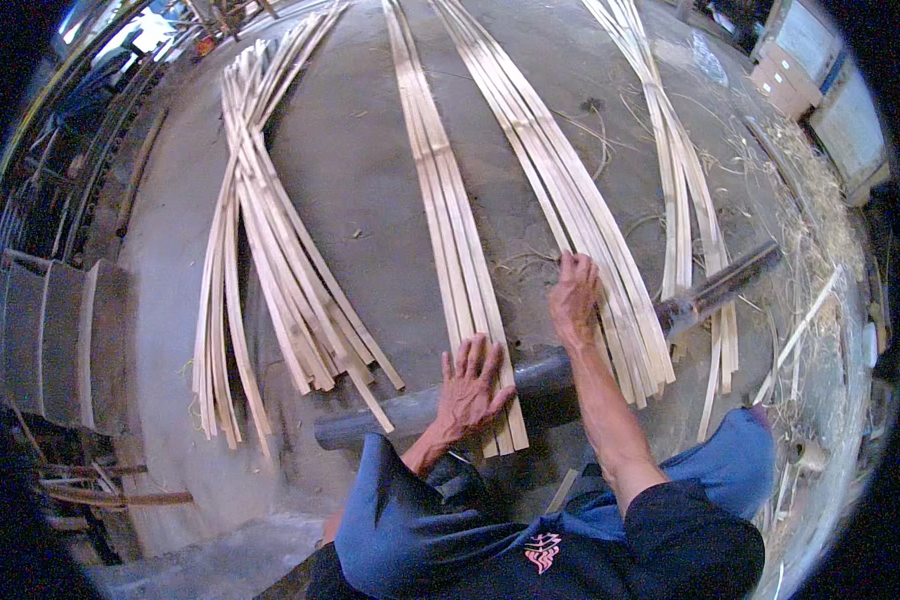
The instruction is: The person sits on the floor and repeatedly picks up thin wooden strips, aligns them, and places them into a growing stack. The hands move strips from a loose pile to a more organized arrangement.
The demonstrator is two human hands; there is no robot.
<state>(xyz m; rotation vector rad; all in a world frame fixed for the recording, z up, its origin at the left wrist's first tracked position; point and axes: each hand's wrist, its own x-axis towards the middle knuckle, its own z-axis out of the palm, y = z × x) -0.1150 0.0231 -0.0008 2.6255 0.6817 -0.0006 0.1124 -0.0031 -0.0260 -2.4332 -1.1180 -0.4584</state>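
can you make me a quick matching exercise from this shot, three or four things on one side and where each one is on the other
Things:
1. left hand
2. right hand
3. grey pipe
4. crossed strip bundle

Places:
a. far left on the floor
b. flat on the middle strip bundle
c. lying across under the strip ends
d. on the wide strip bundle to the right of the middle one

Pairs: 1-b, 2-d, 3-c, 4-a

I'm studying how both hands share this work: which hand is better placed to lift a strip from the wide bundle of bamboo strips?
Right. The right hand already rests on the wide bundle, fingers curled at its strips. The left hand lies flat on the narrower bundle beside it.
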